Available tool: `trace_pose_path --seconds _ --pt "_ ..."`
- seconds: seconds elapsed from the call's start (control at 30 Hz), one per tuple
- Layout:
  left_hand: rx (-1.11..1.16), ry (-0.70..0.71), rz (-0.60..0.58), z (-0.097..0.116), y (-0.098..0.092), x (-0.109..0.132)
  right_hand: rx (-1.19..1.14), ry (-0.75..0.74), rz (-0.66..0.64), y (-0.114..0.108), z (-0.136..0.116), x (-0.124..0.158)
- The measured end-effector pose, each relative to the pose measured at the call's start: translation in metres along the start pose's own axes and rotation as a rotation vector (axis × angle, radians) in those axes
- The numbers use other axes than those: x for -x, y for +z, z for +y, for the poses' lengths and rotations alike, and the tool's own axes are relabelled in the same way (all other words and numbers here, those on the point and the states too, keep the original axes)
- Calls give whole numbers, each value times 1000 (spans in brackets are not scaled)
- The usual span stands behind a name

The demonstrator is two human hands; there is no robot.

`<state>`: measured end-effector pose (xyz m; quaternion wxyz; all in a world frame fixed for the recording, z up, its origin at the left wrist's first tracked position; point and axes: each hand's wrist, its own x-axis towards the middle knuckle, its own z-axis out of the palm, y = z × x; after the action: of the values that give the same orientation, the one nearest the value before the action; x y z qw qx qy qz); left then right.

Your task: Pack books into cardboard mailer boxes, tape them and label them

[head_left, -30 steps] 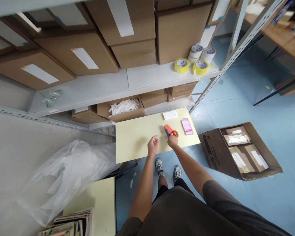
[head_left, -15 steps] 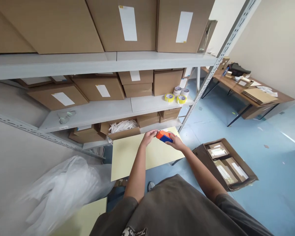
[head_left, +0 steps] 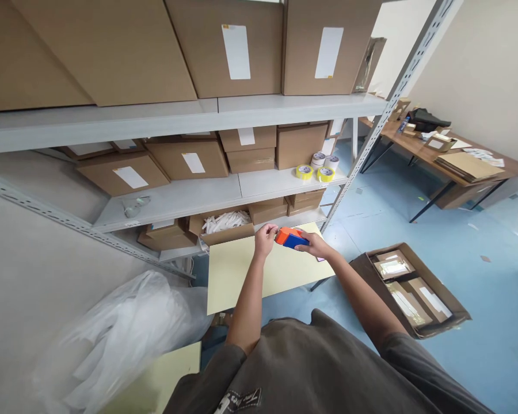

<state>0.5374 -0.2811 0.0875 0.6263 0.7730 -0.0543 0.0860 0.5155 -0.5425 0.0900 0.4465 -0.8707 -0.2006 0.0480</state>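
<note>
My right hand (head_left: 315, 245) is closed around an orange and blue tool (head_left: 292, 237) that looks like a tape dispenser, held above the pale yellow table (head_left: 237, 270). At the tool's left end, my left hand (head_left: 265, 239) has its fingers pinched together. Whatever lies between those fingertips is too small to make out. A small purple-edged thing (head_left: 320, 259) shows on the table just beneath my right wrist.
Shelving (head_left: 176, 200) with cardboard boxes and several tape rolls (head_left: 304, 172) stands ahead. An open carton (head_left: 451, 287) of smaller boxes sits on the floor at right. Clear plastic sheeting (head_left: 133, 328) lies at left; a brown desk (head_left: 461, 164) stands farther right.
The view has shifted, so the surroundings appear slightly farther right. My right hand still grips the tool, and my left fingers stay pinched at its end.
</note>
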Motion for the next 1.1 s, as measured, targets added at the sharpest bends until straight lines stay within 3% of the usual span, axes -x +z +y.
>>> trace_pose_path --seconds 0.2,0.37,0.57,0.67,0.8,0.97,1.1 --pt "-108 17 104 3 -3 8 25 9 -75 -2 -9 -4" --pt "-213 145 185 -1 -19 -1 71 11 -103 -4 -4 -6" --pt "-212 256 65 -1 -45 -17 183 -34 42 4 8 -25" --pt "-212 209 158 -2 -40 -18 321 -54 160 8 19 -42" --pt "-155 61 371 -9 -31 -27 424 -156 293 -1 41 -75" --pt "-187 12 348 -19 -30 -55 406 -254 312 -35 70 -140" --pt "-234 -24 325 -22 -27 -80 427 -244 276 -57 86 -209"
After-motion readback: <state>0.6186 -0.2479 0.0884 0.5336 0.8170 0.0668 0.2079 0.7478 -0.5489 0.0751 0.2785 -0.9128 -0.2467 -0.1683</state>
